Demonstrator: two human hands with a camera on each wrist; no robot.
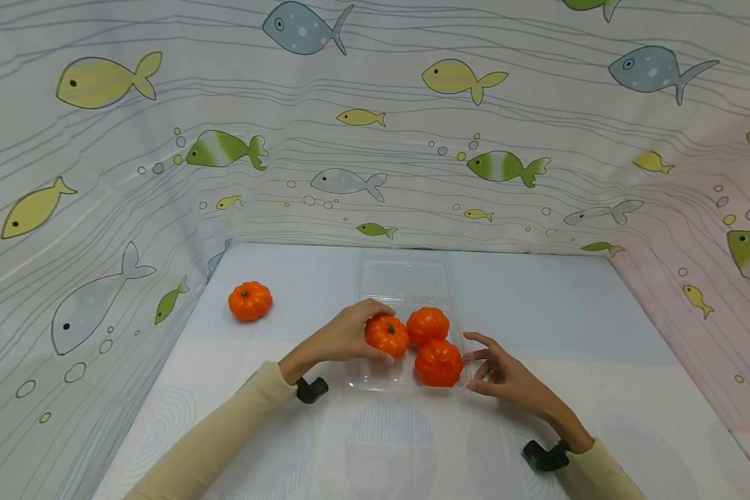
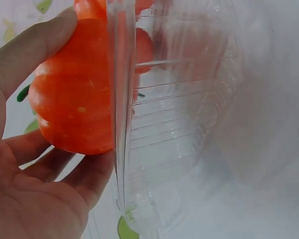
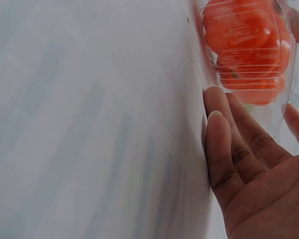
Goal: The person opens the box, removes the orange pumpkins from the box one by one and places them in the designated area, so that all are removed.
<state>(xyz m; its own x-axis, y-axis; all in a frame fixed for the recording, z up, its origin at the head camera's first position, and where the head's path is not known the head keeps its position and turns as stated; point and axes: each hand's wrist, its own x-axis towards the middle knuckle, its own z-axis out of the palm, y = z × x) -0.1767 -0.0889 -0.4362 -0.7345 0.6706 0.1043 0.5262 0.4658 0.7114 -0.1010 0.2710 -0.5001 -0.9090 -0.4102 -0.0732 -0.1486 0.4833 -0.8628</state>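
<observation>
beige left sleeve [image 1: 225, 430] and right sleeve [image 1: 600, 473] come in nearest the camera, each ending in a bare hand with a black wrist camera strapped below it; the left camera [image 1: 312, 390] and right camera [image 1: 545, 456] both sit just above the worktop [image 1: 525, 305]. the left hand [image 1: 350, 333] has its grip curled round a pumpkin [image 1: 387, 340], thumb on the near side and fingers on the far side, pinching it with its green stem [image 1: 391, 328] upward. this pumpkin is at the left part of a clear tray [image 1: 371, 384], mostly above the rim; whether it rests on the base i cannot tell. two more pumpkins are in the tray, the back pumpkin [image 1: 428, 325] and the front pumpkin [image 1: 439, 364], close together towards the right side. the right hand [image 1: 506, 375] is at the tray's right wall, its grip spread, fingers loosely bent and thumb apart. the tray's lid [image 1: 403, 274] lies folded open behind it. a far pumpkin [image 1: 250, 303] sits on the worktop, well left of the tray. fish-print cloth [image 1: 412, 149] hangs around the back and sides.
</observation>
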